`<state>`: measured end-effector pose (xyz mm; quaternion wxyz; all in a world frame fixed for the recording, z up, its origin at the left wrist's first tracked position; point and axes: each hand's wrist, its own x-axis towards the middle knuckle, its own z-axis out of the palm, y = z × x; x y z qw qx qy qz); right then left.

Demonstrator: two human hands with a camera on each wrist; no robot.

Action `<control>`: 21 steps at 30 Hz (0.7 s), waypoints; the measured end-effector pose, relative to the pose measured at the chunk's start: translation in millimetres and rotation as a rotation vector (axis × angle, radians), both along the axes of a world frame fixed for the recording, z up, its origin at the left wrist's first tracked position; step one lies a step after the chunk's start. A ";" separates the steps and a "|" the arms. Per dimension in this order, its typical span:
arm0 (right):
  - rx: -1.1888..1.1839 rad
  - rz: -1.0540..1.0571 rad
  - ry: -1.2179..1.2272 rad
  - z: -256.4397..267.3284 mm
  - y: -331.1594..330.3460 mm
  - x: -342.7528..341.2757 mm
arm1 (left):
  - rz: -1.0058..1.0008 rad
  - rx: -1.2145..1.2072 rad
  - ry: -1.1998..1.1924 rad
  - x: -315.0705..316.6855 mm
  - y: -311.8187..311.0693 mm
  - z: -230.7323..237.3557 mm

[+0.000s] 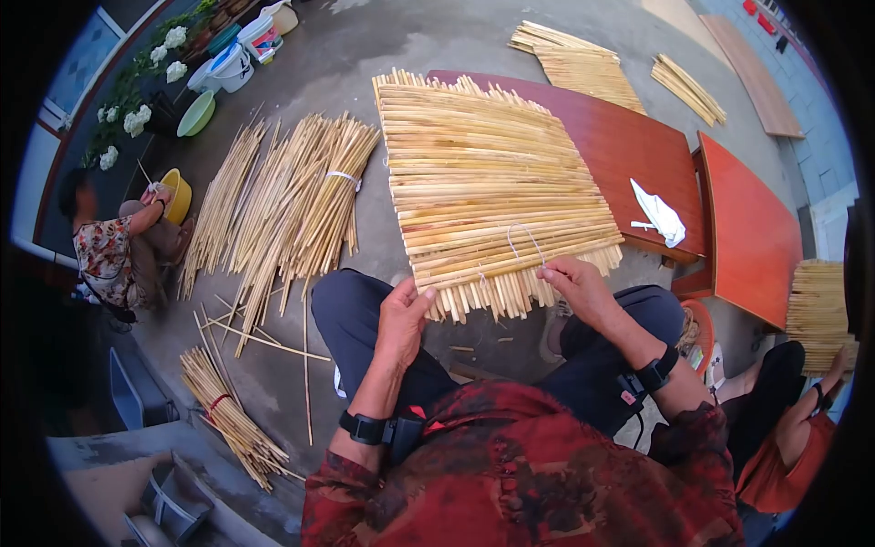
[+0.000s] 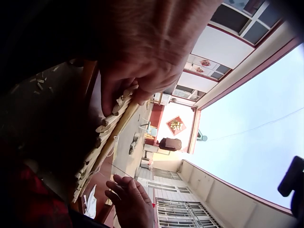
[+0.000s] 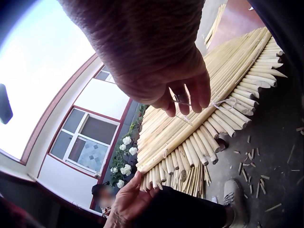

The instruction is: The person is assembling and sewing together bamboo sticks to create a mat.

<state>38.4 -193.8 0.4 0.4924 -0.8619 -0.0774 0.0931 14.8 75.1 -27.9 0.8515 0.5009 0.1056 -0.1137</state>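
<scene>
Well out to the left of the left hand [image 1: 396, 324], a seated person [image 1: 114, 251] had a yellow basin [image 1: 180, 196] alongside. Nearer that hand, to its left, a red-tied bundle [image 1: 219, 406] lay on the ground, and beyond it, ahead and left of the hand, many pale stalks [image 1: 264, 201] were spread. The left hand gripped the near left corner of the stalk mat [image 1: 497, 173], thumb on top and fingers underneath. The mat stretched away ahead of both hands, cut ends fringing its near edge. By that edge, the right hand [image 1: 583, 290] pinched a white thread [image 1: 523, 227], which looped leftward over the mat. Ahead and right of that hand, a white cloth [image 1: 658, 214] lay on a reddish table [image 1: 665, 150].
</scene>
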 end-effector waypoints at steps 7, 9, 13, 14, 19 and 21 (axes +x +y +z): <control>0.253 -0.027 0.233 17.4 -1.2 -3.3 | 0.043 0.088 -0.038 -2.8 1.1 -5.5; 0.282 -0.021 0.231 19.0 -2.8 -4.5 | 0.055 0.065 -0.040 -6.0 -0.4 -0.6; 0.311 -0.011 0.224 28.5 -6.1 -4.9 | 0.038 -0.017 -0.001 -2.1 -0.5 2.6; 0.314 -0.012 0.223 30.3 -5.7 -5.6 | 0.036 -0.015 -0.002 -1.4 -1.2 3.7; 0.342 -0.006 0.200 32.3 -3.9 -11.2 | 0.009 -0.154 -0.009 -1.9 3.5 5.9; 0.350 -0.012 0.210 34.0 -5.9 -9.2 | -0.020 -0.168 -0.045 -2.7 -0.4 11.6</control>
